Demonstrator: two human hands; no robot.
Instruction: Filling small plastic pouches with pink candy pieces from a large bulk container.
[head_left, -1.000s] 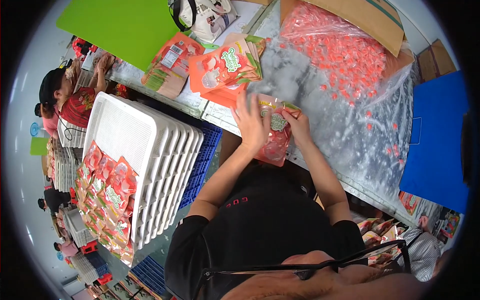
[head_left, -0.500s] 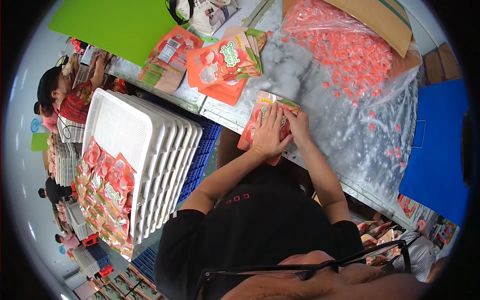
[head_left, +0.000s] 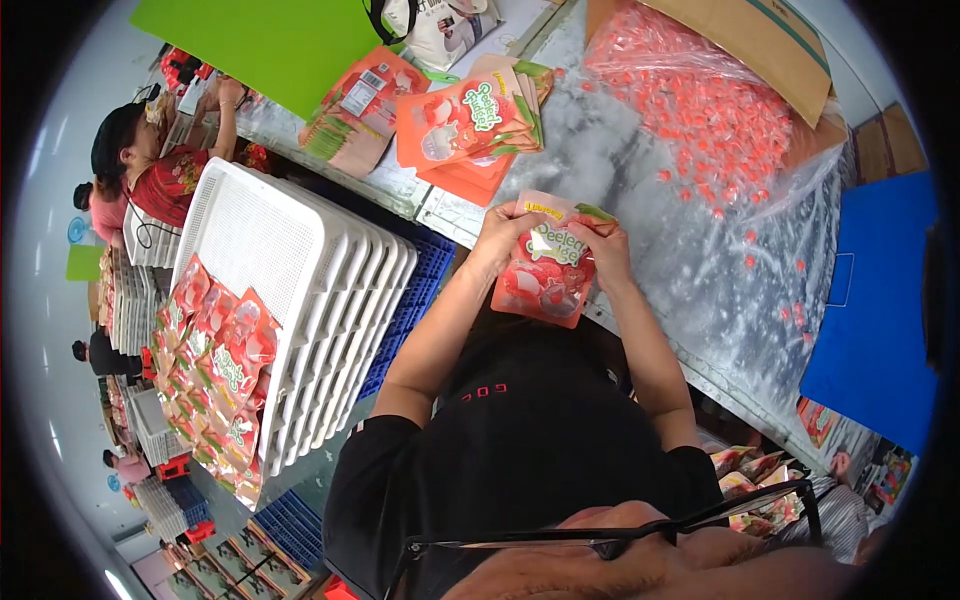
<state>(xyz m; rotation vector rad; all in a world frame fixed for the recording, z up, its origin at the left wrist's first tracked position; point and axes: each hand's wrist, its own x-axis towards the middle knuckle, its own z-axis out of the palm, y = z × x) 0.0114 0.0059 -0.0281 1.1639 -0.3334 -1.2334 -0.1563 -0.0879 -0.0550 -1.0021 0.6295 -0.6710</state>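
Between my two hands I hold up one red and pink pouch, printed front upward, at the table's front edge. My left hand pinches its upper left side, thumb on the front. On the upper right side, my right hand grips the pouch near its top corner, fingers bent behind it. The pouch looks fairly flat; whether its top is open I cannot tell. Just beyond lies a fanned stack of flat pouches, with another pile of pouches, back side up, to its left.
Small red wrapped pieces spill from a clear bag in a carton at the far right. Stacked white trays stand at my left, the top one holding filled pouches. A blue panel is at right. People work at far left.
My hands were pressed flat on the pouch at the table edge; now they grip its upper sides and have lifted it. The view has shifted slightly.
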